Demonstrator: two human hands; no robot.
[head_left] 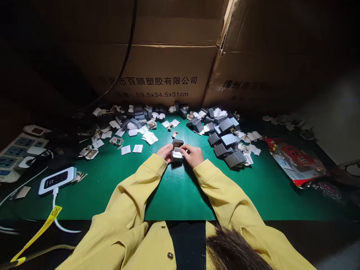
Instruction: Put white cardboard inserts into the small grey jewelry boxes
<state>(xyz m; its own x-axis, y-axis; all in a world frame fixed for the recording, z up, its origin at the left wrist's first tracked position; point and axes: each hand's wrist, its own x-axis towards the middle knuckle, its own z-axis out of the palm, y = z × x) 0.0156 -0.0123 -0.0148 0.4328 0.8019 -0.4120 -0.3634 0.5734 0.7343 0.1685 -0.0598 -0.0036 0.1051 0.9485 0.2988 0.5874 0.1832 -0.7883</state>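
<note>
A small dark grey box (177, 143), its lid raised, is held in front of me above the green table. My left hand (165, 152) is closed around its left side. A folded white card insert (177, 153) shows at the box's opening. My right hand (193, 156) pinches at the right edge of this insert, thumb and fingers together. Whether the insert sits fully inside the box cannot be made out. Just beyond the box lies a small piece of cut card (174, 134).
Dark boxes (228, 139) and white inserts are heaped to the right, with another heap (137, 118) at the back left. Two white cards (137, 149) lie left of my hands. A white device (57, 180), power strip (17, 152) and red-edged plastic bag (295, 159) flank the table. Cartons (168, 60) stand behind.
</note>
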